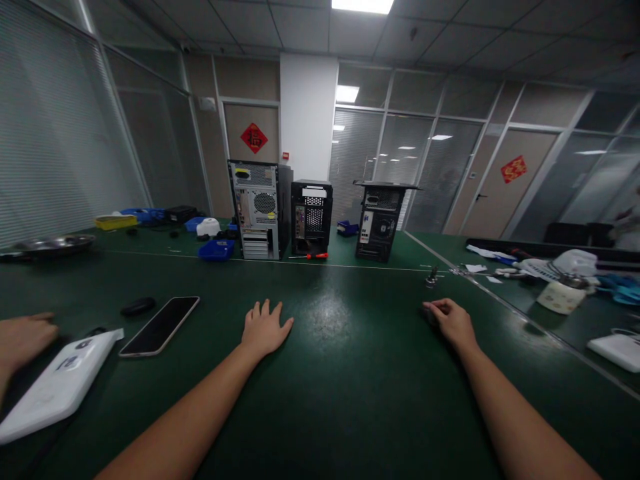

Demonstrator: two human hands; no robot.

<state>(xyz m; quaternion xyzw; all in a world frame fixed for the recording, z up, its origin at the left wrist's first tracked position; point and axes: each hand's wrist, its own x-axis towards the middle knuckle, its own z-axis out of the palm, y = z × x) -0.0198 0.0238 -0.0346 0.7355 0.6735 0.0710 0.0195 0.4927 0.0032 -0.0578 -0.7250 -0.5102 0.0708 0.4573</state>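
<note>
My left hand (264, 330) lies flat on the green table (350, 373), fingers stretched out, holding nothing. A dark phone (160, 325) lies to its left, a hand's width away. My right hand (450, 320) rests on the table at the right with its fingers curled in; whether anything is inside them is hidden. A small metal part (431, 277) stands just beyond it. Three computer towers stand at the back: a grey one (257, 209), a black one (311, 217) and another black one (380, 222).
Another person's hand (23, 339) rests at the far left by a white device (55, 387) and a small black object (138, 306). A red-handled screwdriver (317, 255), blue trays (216, 250) and a metal dish (50, 245) lie farther back. White items clutter the right table (565, 283).
</note>
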